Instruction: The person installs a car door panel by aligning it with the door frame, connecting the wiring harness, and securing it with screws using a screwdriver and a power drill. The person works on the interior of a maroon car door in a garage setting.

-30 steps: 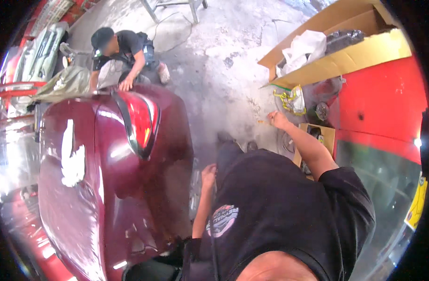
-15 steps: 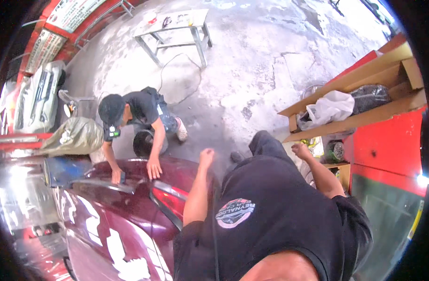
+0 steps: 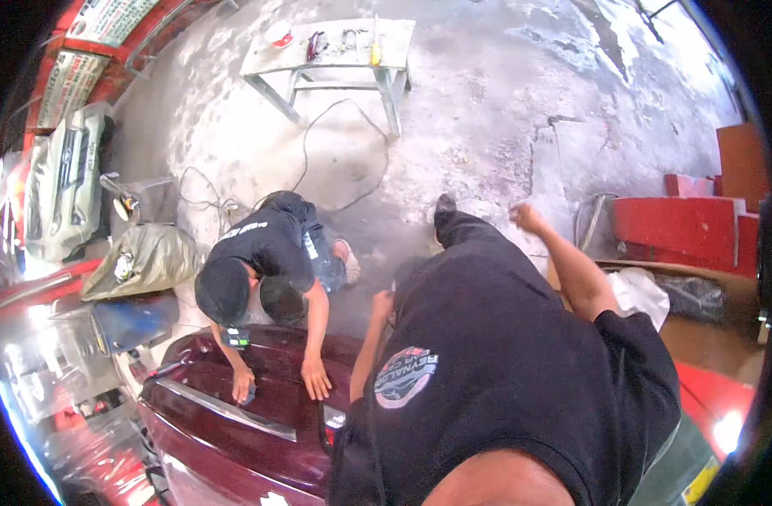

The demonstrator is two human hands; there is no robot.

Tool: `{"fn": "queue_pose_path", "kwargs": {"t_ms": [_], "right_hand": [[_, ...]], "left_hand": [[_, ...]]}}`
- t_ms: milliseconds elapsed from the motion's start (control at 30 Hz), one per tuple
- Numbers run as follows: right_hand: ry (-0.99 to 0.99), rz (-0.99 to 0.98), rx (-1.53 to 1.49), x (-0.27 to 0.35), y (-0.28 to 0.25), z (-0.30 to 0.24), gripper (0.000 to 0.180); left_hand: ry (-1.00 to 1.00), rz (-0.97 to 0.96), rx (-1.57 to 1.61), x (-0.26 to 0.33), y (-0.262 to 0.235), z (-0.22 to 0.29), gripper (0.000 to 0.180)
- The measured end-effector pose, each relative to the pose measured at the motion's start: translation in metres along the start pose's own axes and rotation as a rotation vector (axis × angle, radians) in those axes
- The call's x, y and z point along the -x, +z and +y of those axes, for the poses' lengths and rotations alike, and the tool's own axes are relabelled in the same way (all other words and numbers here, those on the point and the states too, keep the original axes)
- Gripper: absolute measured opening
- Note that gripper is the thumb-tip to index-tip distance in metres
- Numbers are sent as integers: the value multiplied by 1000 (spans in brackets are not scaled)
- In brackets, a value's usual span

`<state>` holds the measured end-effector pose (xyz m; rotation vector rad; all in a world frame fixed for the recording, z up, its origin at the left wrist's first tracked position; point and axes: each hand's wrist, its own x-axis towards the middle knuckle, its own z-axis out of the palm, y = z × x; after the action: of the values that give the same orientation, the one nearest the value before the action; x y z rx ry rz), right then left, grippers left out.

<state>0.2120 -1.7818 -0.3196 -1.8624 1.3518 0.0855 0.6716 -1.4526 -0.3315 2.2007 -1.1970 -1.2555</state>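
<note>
the glossy dark maroon car body [image 3: 272, 371] is the nearest thing to the wearer's left hand [image 3: 383, 305], which hangs just right of it; that hand is partly hidden by the black shirt, so i cannot tell whether its fingers are curled round anything. the right hand [image 3: 528, 218] is raised well to the right of the car body, fingers bent inward, too small to tell whether they grasp something; both arms are probably held out for balance.

behind the car body, one co-worker in black [image 3: 260, 253] leans over it, one hand on a small grey-blue block [image 3: 249, 394] against the paint, the other palm spread on the panel, seemingly to brace the lean.

counted: two wearer's hands, two co-worker's hands, one block, one long shiny trim strip [image 3: 226, 409] on the car body, one pale worn table [image 3: 335, 61] well beyond it bearing at least four small things, and one crumpled white plastic bag [image 3: 637, 297] far to its right
</note>
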Motion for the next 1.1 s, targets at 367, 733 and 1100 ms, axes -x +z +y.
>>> {"fn": "queue_pose_path", "kwargs": {"t_ms": [367, 733, 1100], "right_hand": [[107, 267, -542, -139, -196, -168, 38], [570, 254, -791, -293, -146, -199, 35], [309, 201, -181, -511, -155, -341, 41]], "left_hand": [[-163, 109, 68, -260, -115, 101, 26], [117, 541, -164, -662, -333, 316, 37], [88, 265, -210, -785, -375, 345, 47]]}}
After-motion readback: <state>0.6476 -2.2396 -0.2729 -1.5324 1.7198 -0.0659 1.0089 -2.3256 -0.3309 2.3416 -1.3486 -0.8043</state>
